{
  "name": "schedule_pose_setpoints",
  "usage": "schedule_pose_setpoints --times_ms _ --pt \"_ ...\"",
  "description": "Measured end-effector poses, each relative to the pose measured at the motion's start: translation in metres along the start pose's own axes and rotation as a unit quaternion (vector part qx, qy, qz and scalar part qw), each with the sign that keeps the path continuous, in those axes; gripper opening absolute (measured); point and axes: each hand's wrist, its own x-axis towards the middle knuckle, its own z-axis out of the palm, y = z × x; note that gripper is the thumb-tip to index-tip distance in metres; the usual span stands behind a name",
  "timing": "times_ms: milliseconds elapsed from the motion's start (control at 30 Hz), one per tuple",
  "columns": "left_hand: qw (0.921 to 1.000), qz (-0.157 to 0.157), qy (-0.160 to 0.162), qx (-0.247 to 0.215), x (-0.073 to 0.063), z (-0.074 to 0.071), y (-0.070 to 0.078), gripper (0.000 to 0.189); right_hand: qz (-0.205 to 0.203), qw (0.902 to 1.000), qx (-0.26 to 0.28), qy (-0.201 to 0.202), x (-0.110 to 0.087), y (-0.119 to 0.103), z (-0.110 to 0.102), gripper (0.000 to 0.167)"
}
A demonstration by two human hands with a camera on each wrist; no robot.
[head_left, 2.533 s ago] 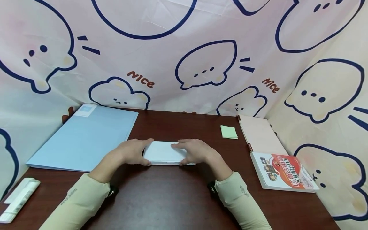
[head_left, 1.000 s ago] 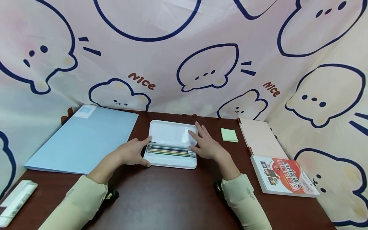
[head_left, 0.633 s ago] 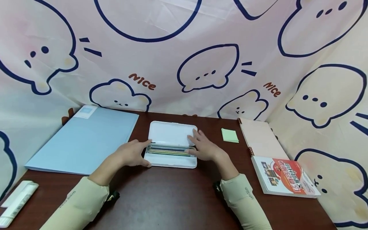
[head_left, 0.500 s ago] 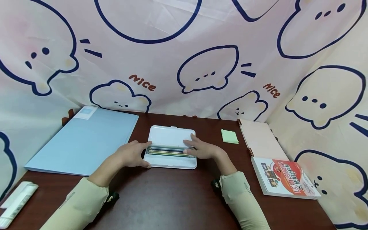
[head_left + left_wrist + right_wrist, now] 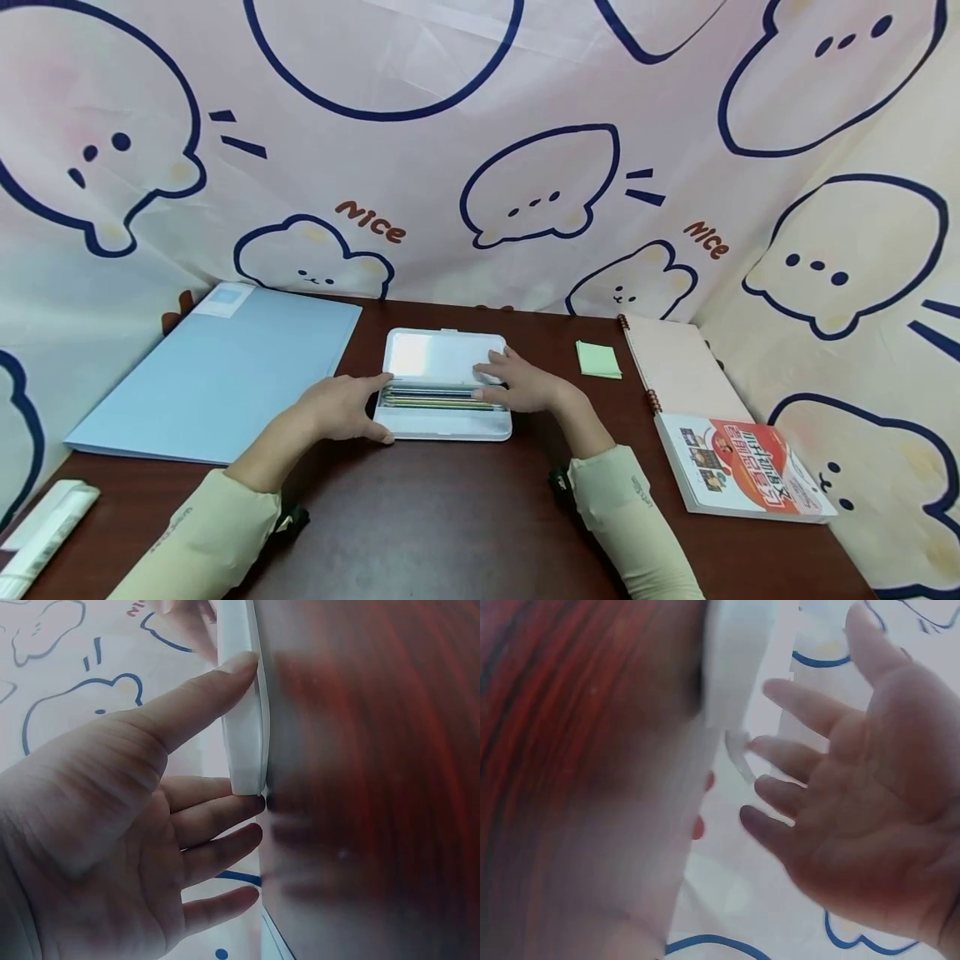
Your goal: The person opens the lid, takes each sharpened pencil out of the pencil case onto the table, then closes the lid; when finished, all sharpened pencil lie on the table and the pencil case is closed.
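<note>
left hand (image 5: pixel 341 407): half spread, thumb and finger pinching the white box (image 5: pixel 450 427) beside it; right hand (image 5: pixel 525 387): fingers spread, gripping nothing, by the lid (image 5: pixel 431 354); pencils (image 5: pixel 431 397): between both hands

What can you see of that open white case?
The white case looks smooth and hard, with rounded corners and a small tab on its tipped-back lid. It lies open on the brown table, thin pencil-like sticks inside. The left hand grips its left end; the right hand is at its right end, contact unclear.
</note>
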Motion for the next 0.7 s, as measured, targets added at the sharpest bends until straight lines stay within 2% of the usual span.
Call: schedule_pose_setpoints --times_ms 133,233,400,533,700 --pt "1.0000 -0.001 -0.001 -0.002 0.001 0.002 -0.001 0.098 -0.039 0.9961 -0.002 0.079 -0.013 -0.004 0.000 0.061" --pt "1.0000 0.002 0.000 -0.008 0.001 0.002 -0.002 0.098 -0.060 0.9927 0.003 0.104 -0.022 -0.008 0.001 0.051" --pt "0.9998 0.003 -0.001 -0.020 -0.001 0.005 -0.006 0.099 -0.058 0.9953 0.002 0.077 -0.025 -0.012 0.009 0.034" --pt "0.9994 0.006 -0.001 -0.033 -0.002 0.007 -0.007 0.099 -0.054 0.9969 -0.028 0.049 -0.021 -0.013 0.017 0.030" --pt "0.9991 0.012 0.007 -0.039 0.000 0.007 -0.007 0.099 -0.061 0.9946 -0.061 0.058 -0.017 -0.017 0.019 0.026"
